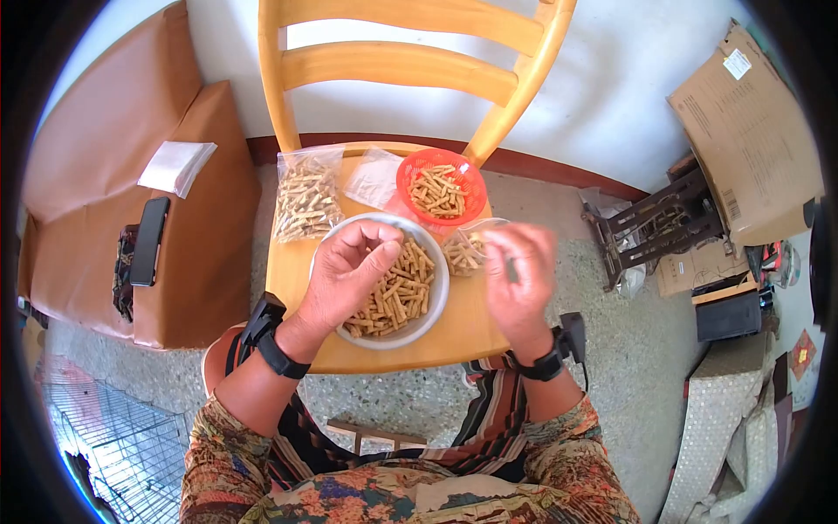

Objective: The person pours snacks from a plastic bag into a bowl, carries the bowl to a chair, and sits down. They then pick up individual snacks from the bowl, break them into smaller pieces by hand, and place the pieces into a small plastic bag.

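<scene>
Over the left part of a pale round bowl (pixel 443 301) filled with short brown sticks (pixel 397 293), my left hand (pixel 349 266) is closed, its thumb and forefinger drawn together; what they hold is too small to make out. To the right, my right hand (pixel 521 275) has its fingers bent into a pinch, slightly blurred. Its fingertips are right at the upper edge of a small clear plastic bag (pixel 463 253) with sticks in it. Behind it stands a red plastic basket (pixel 443 157) holding more sticks. A larger clear bag of sticks (pixel 307 196) lies at the back left.
All this rests on a wooden chair's seat (pixel 419 356), its backrest (pixel 401 65) against the wall. Empty clear bags (pixel 374 177) lie behind the bowl. On the brown sofa's arm (pixel 214 236) are a phone (pixel 150 240) and a plastic packet (pixel 177 166). Cardboard boxes (pixel 751 131) stand right.
</scene>
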The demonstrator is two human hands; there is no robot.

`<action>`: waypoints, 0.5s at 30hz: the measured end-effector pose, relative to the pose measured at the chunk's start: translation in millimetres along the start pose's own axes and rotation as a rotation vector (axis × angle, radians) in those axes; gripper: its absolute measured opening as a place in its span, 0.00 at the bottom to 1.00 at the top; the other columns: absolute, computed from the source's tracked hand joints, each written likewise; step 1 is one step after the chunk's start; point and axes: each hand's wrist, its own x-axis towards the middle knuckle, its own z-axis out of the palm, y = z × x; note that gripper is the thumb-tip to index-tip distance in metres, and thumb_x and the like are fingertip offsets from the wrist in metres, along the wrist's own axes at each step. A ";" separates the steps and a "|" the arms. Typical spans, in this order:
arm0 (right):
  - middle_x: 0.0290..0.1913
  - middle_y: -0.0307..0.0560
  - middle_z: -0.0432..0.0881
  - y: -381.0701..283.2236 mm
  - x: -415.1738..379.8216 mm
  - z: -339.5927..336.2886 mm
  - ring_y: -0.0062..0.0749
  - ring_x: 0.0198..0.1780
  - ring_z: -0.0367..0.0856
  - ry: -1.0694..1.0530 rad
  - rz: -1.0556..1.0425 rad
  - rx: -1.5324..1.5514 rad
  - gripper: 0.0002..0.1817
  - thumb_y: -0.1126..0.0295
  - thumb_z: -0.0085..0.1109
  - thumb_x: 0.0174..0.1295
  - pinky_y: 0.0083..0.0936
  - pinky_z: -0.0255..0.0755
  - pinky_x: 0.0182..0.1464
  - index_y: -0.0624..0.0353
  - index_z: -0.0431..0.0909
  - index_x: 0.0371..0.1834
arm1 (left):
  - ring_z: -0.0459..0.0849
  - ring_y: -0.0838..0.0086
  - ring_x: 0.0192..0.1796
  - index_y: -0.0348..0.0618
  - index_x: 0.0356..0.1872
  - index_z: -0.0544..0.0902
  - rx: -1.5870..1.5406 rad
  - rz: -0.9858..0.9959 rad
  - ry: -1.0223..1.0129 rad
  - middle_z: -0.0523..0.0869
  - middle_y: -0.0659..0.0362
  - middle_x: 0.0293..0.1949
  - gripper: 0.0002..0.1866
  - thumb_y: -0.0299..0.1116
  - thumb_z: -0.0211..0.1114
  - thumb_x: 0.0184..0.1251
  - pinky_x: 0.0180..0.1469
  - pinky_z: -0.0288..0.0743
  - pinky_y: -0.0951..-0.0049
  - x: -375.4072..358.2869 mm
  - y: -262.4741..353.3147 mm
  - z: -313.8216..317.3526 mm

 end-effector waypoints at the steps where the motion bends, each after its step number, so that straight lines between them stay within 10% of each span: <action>1: 0.36 0.44 0.79 6.9 -0.5 -7.1 0.40 0.39 0.76 0.003 0.024 -0.062 0.12 0.81 0.63 0.51 0.32 0.69 0.43 0.58 0.80 0.39 | 0.78 0.84 0.39 0.42 0.45 0.78 0.027 -0.020 0.023 0.81 0.65 0.38 0.08 0.32 0.60 0.69 0.43 0.73 0.80 0.2 0.0 -0.9; 15: 0.36 0.45 0.80 -0.1 -8.8 -13.9 0.37 0.37 0.76 0.016 0.037 0.113 0.09 0.82 0.58 0.55 0.30 0.71 0.41 0.60 0.80 0.38 | 0.75 0.85 0.33 0.42 0.40 0.79 0.088 -0.035 0.170 0.80 0.66 0.30 0.10 0.38 0.57 0.71 0.37 0.70 0.83 4.3 -2.1 -5.2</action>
